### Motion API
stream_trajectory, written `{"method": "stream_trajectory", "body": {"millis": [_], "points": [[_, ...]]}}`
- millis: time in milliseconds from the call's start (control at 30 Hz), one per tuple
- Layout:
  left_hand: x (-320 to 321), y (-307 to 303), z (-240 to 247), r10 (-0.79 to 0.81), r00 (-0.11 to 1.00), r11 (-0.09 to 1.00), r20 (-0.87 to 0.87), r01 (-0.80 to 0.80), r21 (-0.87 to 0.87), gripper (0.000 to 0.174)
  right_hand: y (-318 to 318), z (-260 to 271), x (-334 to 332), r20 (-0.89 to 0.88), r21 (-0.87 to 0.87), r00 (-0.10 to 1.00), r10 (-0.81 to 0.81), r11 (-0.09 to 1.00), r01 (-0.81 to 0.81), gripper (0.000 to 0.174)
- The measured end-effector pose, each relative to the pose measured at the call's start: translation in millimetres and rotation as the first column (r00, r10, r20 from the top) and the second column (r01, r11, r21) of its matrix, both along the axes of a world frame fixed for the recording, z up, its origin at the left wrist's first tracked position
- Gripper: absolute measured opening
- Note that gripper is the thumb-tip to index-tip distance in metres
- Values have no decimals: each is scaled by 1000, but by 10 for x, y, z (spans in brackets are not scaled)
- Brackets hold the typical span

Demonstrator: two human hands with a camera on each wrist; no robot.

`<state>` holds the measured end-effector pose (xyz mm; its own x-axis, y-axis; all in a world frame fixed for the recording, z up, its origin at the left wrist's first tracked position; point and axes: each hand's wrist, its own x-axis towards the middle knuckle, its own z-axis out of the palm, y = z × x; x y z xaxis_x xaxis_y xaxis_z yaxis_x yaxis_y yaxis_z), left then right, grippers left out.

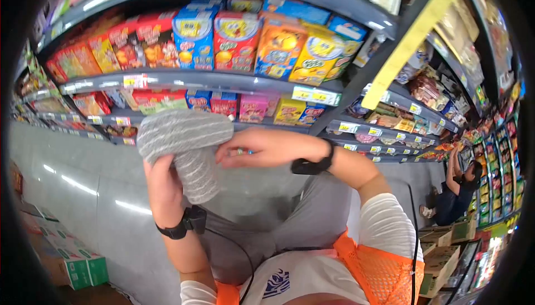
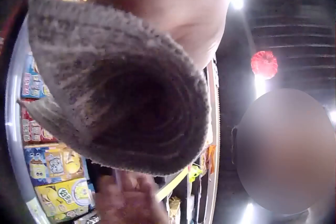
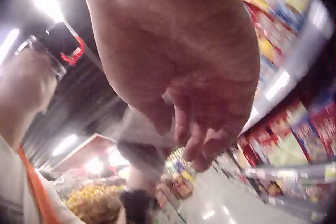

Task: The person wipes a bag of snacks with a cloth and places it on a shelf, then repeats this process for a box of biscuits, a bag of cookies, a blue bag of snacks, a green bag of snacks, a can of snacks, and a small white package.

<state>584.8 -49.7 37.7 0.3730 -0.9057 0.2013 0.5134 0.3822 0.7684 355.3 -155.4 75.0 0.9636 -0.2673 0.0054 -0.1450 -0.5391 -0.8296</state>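
Observation:
A grey knitted item with pale stripes is held up in my left hand, the thumb against its lower edge and the other fingers hidden by the fabric. One part of it hangs down. Its wide opening faces the camera in the left wrist view, where the knitted rim stands apart. Beside its right edge is my right hand, with loosely bent fingers. In the right wrist view these fingers hold nothing; whether they touch the fabric is unclear.
Shelves of colourful snack boxes run across the front. A person in dark clothes crouches by the shelves on the right. Green and white cartons stand at lower left, and open cardboard boxes at lower right.

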Motion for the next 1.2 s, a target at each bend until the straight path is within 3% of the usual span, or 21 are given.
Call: {"method": "stream_trajectory", "body": {"millis": [33,67,100,200,233,367,500,533,567,700,767,833,867,933,1000,1100,1200], "points": [[-68,66,160,-10,1000,999,18,11,-32,49,130,486,-218,78,-8,996,-36,999,37,31],[-138,91,258,-30,999,998,28,31,-49,50,325,877,-418,309,-135,950,-35,988,80,27],[-199,142,342,-50,998,997,38,52,-56,50,597,1237,-632,354,-64,929,-105,989,136,31],[-396,315,552,-114,987,990,117,122,-65,52,1317,1747,-939,576,-280,817,-18,935,218,27],[-478,382,618,-128,981,988,149,139,-68,52,1696,1990,-974,515,-242,845,-143,921,304,26],[-673,577,772,-221,963,973,155,230,-38,54,2031,2067,-1249,350,-579,937,0,786,216,30],[-767,603,881,-252,942,962,223,269,-49,47,2103,2179,-1436,244,-744,967,76,654,137,35],[-768,683,836,-279,929,954,242,296,-36,45,2073,2226,-1434,232,-772,969,90,623,128,37],[-777,709,903,-316,937,948,151,316,21,45,2028,2282,-1413,223,-800,969,108,588,119,38],[-702,537,777,-290,906,940,308,330,-87,42,1533,2693,-1310,235,-888,962,138,433,155,43],[-660,461,669,-341,897,923,283,376,-81,40,1169,2964,-1251,252,-903,961,111,385,192,46],[-643,262,569,-359,895,917,264,391,-79,39,756,3260,-1209,240,-905,970,-28,355,234,49],[-638,208,534,-375,898,916,231,397,-57,38,508,3389,-1214,184,-888,963,-195,386,248,52],[-629,144,488,-384,900,916,204,400,-41,37,103,3497,-1168,148,-968,859,-491,106,227,49],[-645,61,493,-378,902,914,209,400,-74,36,-396,3582,-1160,183,-975,717,-673,-33,218,53],[-648,18,489,-387,889,905,245,417,-85,33,-970,3610,-1218,219,-976,581,-784,-175,133,50],[-631,-1,459,-390,889,905,241,418,-75,32,-966,3749,-1126,72,-990,410,-909,-15,140,42]]}}
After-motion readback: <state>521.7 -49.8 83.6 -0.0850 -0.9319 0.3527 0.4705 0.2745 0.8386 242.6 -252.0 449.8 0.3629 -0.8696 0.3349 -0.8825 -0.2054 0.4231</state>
